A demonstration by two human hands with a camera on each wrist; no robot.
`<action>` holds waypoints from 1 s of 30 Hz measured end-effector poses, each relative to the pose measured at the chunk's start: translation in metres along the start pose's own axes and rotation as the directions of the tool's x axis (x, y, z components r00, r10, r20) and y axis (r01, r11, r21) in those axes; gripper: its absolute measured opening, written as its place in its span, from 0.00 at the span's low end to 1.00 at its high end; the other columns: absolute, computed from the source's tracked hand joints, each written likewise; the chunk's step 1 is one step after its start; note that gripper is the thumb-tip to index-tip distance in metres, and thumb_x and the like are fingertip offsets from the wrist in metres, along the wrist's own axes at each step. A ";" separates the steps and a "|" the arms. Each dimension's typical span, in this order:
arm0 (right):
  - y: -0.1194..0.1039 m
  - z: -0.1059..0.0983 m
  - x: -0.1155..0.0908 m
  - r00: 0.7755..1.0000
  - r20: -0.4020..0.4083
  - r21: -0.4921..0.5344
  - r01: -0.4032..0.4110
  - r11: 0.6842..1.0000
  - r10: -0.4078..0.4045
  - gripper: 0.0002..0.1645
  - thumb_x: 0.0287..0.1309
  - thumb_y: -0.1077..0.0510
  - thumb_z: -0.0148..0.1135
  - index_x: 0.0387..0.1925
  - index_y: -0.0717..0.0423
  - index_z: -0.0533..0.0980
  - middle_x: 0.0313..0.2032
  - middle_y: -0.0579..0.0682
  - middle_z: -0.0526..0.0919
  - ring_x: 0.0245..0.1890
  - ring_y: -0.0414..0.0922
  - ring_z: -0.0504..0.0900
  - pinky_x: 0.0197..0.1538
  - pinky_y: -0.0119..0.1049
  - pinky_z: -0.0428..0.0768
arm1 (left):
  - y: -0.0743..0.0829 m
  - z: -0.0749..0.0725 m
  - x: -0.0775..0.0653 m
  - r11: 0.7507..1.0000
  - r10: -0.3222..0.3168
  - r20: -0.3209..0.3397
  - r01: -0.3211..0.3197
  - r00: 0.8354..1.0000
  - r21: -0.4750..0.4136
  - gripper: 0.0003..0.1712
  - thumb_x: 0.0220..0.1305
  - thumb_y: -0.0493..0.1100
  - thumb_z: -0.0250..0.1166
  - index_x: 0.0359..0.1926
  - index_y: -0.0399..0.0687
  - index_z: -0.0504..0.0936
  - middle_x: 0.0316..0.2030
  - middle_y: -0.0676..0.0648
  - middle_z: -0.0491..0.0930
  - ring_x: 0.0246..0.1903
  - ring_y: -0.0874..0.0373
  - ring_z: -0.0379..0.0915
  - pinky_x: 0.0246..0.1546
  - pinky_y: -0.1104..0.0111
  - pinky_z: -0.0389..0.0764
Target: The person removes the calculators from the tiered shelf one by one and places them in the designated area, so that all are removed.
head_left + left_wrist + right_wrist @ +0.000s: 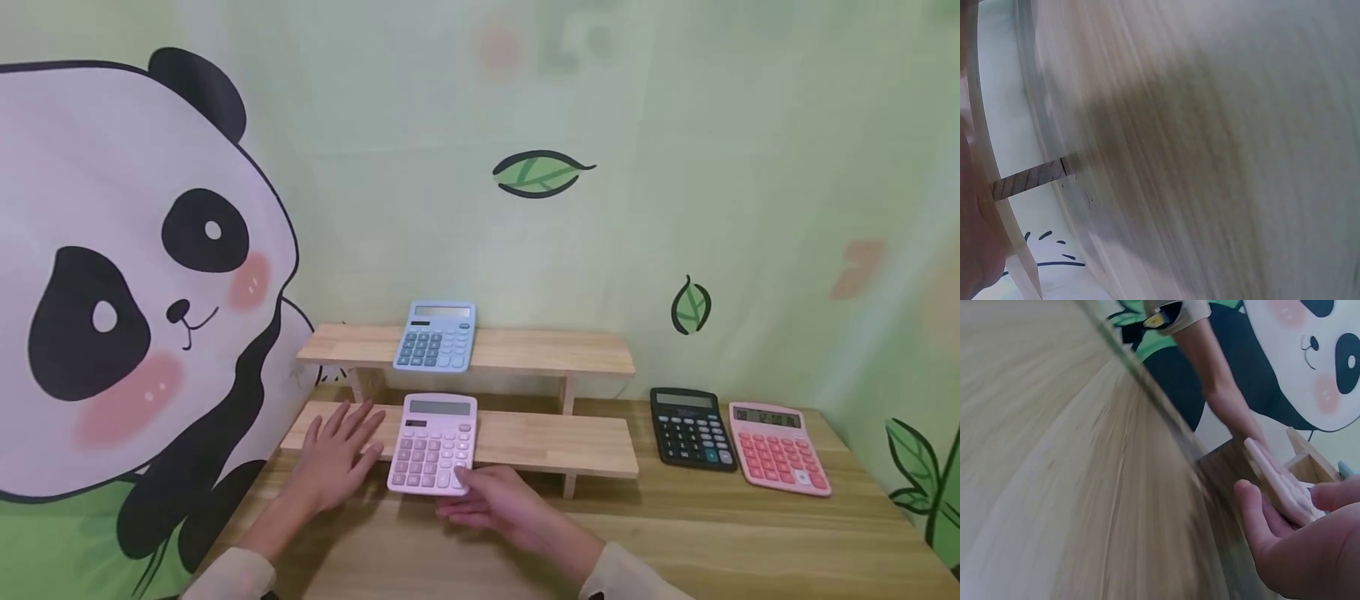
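Note:
A pale pink calculator [433,443] leans face-up on the lower wooden step of the shelf [555,442]. My right hand [498,508] pinches its lower right corner, thumb on the face by the keys and the other fingers underneath. In the right wrist view the pale pink calculator [1282,487] shows edge-on between thumb and fingers. My left hand [335,458] lies with spread, straight fingers on the left part of the same step, apart from the calculator. Only part of the left hand [979,231] shows in the left wrist view.
On the upper step [540,350] a blue calculator [435,337] leans above the pink one. To the right, a black calculator [692,429] and a brighter pink calculator [780,450] lie side by side on the wooden table [720,533]. A panda-printed cloth [420,167] hangs behind.

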State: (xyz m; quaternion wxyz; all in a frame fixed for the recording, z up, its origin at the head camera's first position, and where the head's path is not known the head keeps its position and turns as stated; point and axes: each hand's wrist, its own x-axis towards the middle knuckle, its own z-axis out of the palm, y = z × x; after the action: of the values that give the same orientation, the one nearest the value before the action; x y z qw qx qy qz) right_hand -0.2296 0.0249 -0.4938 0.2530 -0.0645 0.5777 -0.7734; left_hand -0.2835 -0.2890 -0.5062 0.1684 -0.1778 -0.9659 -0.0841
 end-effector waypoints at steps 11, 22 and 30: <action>-0.012 0.002 0.002 0.998 -0.044 0.060 0.048 0.997 -0.045 0.21 0.80 0.59 0.55 0.61 0.74 0.74 0.49 0.67 0.88 0.46 0.58 0.91 0.53 0.46 0.88 | 0.001 -0.005 0.010 1.000 0.004 -0.016 -0.003 1.000 0.013 0.34 0.82 0.64 0.47 0.80 0.58 0.68 0.81 0.46 0.60 0.80 0.34 0.50 0.72 0.27 0.47; -0.034 -0.036 -0.022 0.982 0.122 -0.204 0.165 0.965 -0.142 0.15 0.76 0.62 0.58 0.54 0.73 0.77 0.46 0.57 0.87 0.46 0.47 0.88 0.54 0.42 0.87 | 0.003 -0.012 0.012 1.000 0.014 -0.038 -0.014 0.999 0.012 0.34 0.82 0.63 0.48 0.79 0.56 0.70 0.80 0.44 0.62 0.79 0.33 0.52 0.72 0.27 0.49; -0.056 -0.077 -0.044 0.973 0.152 -0.182 0.198 0.963 -0.171 0.19 0.79 0.63 0.55 0.61 0.74 0.74 0.49 0.57 0.87 0.48 0.47 0.88 0.54 0.41 0.87 | 0.003 -0.002 0.001 1.000 0.024 -0.062 -0.025 0.998 -0.004 0.32 0.82 0.62 0.50 0.78 0.57 0.72 0.79 0.45 0.65 0.78 0.33 0.55 0.70 0.26 0.52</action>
State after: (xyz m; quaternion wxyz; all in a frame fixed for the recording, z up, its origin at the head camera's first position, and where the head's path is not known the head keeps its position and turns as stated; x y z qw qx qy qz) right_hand -0.2395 0.1237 -0.4583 0.2109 -0.1949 0.6238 -0.7269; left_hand -0.2830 -0.2866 -0.5040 0.1989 -0.1873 -0.9577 -0.0900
